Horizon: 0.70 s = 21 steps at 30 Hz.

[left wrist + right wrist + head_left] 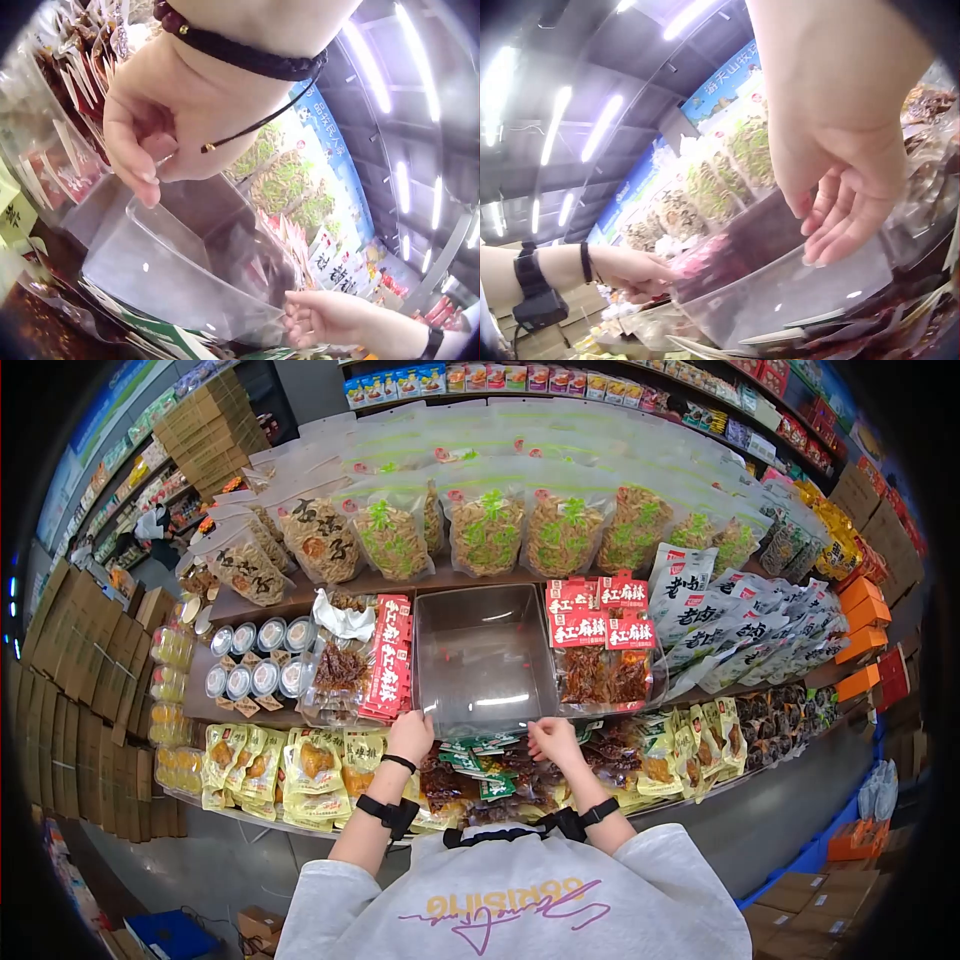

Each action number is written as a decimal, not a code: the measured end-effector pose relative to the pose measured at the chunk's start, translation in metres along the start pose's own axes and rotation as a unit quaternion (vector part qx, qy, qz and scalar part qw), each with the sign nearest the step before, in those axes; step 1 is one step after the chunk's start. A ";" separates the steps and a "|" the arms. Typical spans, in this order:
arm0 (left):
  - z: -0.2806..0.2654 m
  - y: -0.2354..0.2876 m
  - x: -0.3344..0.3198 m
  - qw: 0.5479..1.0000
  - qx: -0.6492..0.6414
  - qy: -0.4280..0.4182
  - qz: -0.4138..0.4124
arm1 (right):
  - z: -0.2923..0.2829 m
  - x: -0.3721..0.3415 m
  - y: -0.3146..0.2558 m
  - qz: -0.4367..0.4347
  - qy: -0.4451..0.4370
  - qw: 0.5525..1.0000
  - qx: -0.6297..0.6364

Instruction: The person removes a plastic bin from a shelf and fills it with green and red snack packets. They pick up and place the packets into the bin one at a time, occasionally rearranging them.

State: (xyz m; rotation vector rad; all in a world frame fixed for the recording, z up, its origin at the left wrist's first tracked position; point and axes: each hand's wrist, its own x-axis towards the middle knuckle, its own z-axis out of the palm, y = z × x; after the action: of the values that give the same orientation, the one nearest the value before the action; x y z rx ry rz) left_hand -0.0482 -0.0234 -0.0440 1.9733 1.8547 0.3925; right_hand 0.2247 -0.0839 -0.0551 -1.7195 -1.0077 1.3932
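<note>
An empty clear plastic bin [480, 655] sits between packs with red labels. At its near left corner is my left hand [411, 738]; in the left wrist view the bent fingers of that hand [172, 120] reach the corner of the bin [172, 270], a fingertip touching the rim, with no rim visible between thumb and finger. Beside the near right corner is my right hand [555, 741]. Its fingers hang loosely curled over the front rim in the right wrist view, where the hand [847, 180] grips nothing visible; contact is unclear.
Red-labelled packs [392, 655] stand left of the bin, more [603, 635] at right. Behind are tall snack bags [487, 530]. Yellow packs [314, 770] and green-labelled packs [490, 765] lie along the front; round lidded tubs [238, 680] are further left.
</note>
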 end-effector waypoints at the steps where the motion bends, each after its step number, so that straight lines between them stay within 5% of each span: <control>1: -0.006 0.004 0.001 1.000 0.001 -0.019 -0.008 | 0.007 0.002 -0.005 0.009 -0.004 1.000 -0.012; 6: -0.012 0.007 0.001 0.999 0.007 0.042 0.022 | 0.007 -0.002 -0.022 0.081 -0.051 0.992 -0.081; 8: -0.009 0.002 0.003 0.999 0.008 0.038 0.026 | -0.007 -0.006 -0.017 0.021 -0.051 0.994 -0.094; 12: -0.006 0.001 0.004 0.999 -0.015 0.031 0.008 | -0.027 0.006 -0.013 -0.190 0.092 0.962 -0.174; 18: -0.004 0.010 0.014 0.997 0.029 0.019 -0.074 | -0.022 0.008 -0.010 -0.201 0.174 0.945 -0.188; 20: -0.020 0.027 0.009 0.985 -0.048 -0.079 -0.147 | -0.017 0.002 -0.008 -0.172 0.200 0.932 -0.248; 21: -0.008 0.016 0.012 0.990 -0.074 -0.061 -0.107 | -0.016 0.002 0.003 -0.141 0.175 0.943 -0.247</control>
State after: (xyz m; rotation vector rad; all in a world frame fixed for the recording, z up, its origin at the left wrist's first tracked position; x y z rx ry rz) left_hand -0.0366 -0.0114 -0.0301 1.6444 1.8776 0.3272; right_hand 0.2414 -0.0841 -0.0554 -1.9834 -1.4072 0.6490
